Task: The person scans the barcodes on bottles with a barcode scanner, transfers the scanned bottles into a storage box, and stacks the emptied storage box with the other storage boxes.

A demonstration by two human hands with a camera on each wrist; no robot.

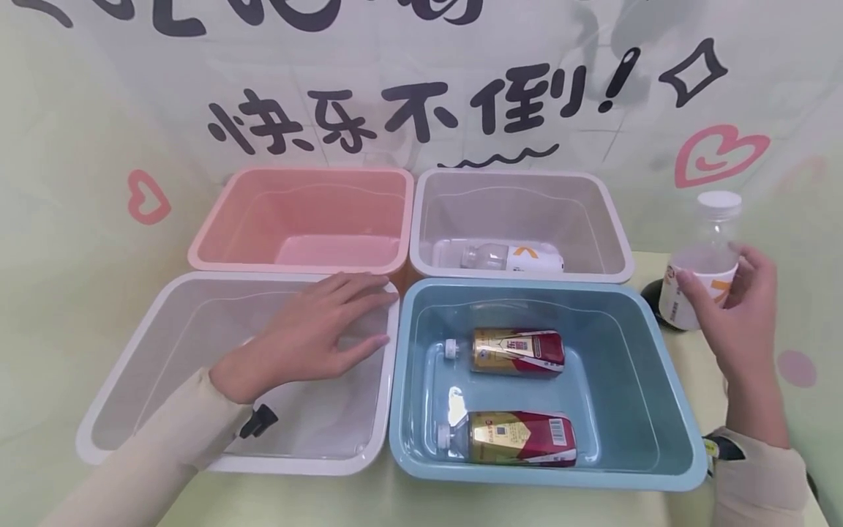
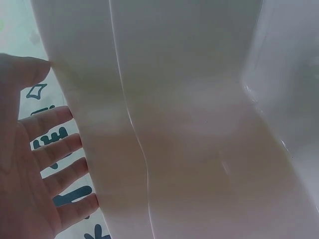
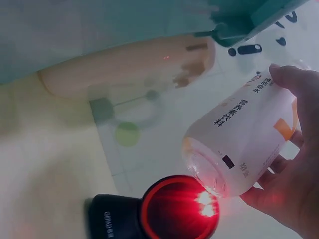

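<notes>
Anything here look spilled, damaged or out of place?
Nothing stands out; I see no spill or damage. Two red-and-gold bottles lie sideways in the blue bin, and the right hand holds a capped bottle near a black device showing red light.

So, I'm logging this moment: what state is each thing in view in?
Held bottle: capped, cap upward
Right hand: gripping it
Left hand: fingers spread at front-left bin's rim
Bottle in back-right bin: lying on its side
Red-and-gold bottles: both capped, lying down
Black device: red light on
Blue bin: uncovered, upright
</notes>
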